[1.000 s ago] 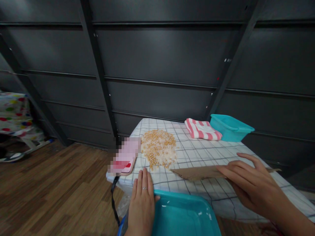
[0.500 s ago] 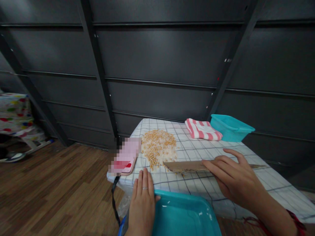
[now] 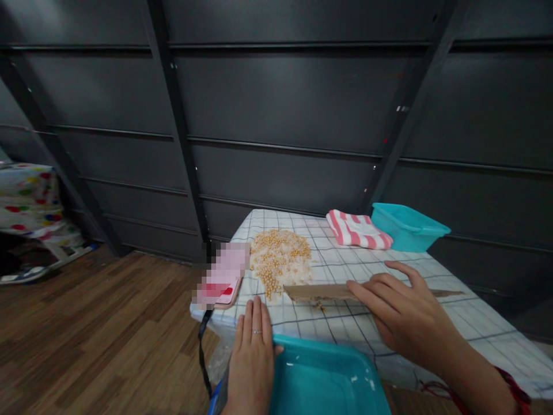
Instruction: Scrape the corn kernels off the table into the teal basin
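Note:
My right hand (image 3: 401, 311) grips a strip of brown cardboard (image 3: 315, 292) between thumb and fingers, its long edge low over the checked tablecloth. A few yellow beans lie under its near edge. Just beyond its left end spreads a mixed heap of yellow beans, which look like soybeans, and white grains like rice (image 3: 280, 253). My left hand (image 3: 254, 351) lies with fingers stretched forward on the cloth's front edge, its thumb at the rim of a turquoise tub (image 3: 319, 344). The tub sits below the table's front edge, partly cut off by the frame.
A pink phone (image 3: 227, 271), partly pixelated, lies at the table's left edge, with a black strap (image 3: 201, 351) hanging below it. A folded red-and-white striped cloth (image 3: 360, 230) and a second turquoise tub (image 3: 408, 227) stand at the back right. Dark panelled wall (image 3: 280, 98) rises behind.
My right hand and the cardboard strip have moved slightly left, toward the heap. My left hand keeps its place by the tub; the whole view has shifted a little.

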Tool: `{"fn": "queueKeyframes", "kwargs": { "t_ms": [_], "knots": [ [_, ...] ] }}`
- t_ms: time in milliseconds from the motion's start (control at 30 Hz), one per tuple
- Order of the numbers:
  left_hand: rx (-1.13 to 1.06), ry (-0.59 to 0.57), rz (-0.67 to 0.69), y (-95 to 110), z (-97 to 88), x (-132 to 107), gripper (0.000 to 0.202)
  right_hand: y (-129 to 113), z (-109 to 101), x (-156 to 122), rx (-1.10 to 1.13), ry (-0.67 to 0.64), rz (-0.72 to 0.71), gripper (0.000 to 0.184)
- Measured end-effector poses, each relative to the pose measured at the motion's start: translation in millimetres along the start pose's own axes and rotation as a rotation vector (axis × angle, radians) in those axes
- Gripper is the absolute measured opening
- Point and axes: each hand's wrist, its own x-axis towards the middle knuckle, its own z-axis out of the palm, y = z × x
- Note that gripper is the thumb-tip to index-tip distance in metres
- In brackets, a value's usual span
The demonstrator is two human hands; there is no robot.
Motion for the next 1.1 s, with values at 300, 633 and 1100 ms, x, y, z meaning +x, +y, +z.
{"fn": "queueKeyframes", "kwargs": {
  "t_ms": [300, 633, 1100],
  "knots": [
    [-0.043, -0.049, -0.030, 0.2, -0.2, -0.2, 0.047, 0.5, -7.9, -1.7, 0.026, 0.007, 0.011, 0.033],
    [-0.085, -0.070, -0.044, 1.0, 0.7, -1.0, 0.050, 0.1, -9.3, -3.7, 0.072, 0.003, -0.005, 0.033],
    [-0.106, -0.093, -0.054, -1.1, 3.6, -3.7, 0.052, -0.2, -8.7, -2.0, 0.052, 0.004, -0.015, 0.035]
  ]
}}
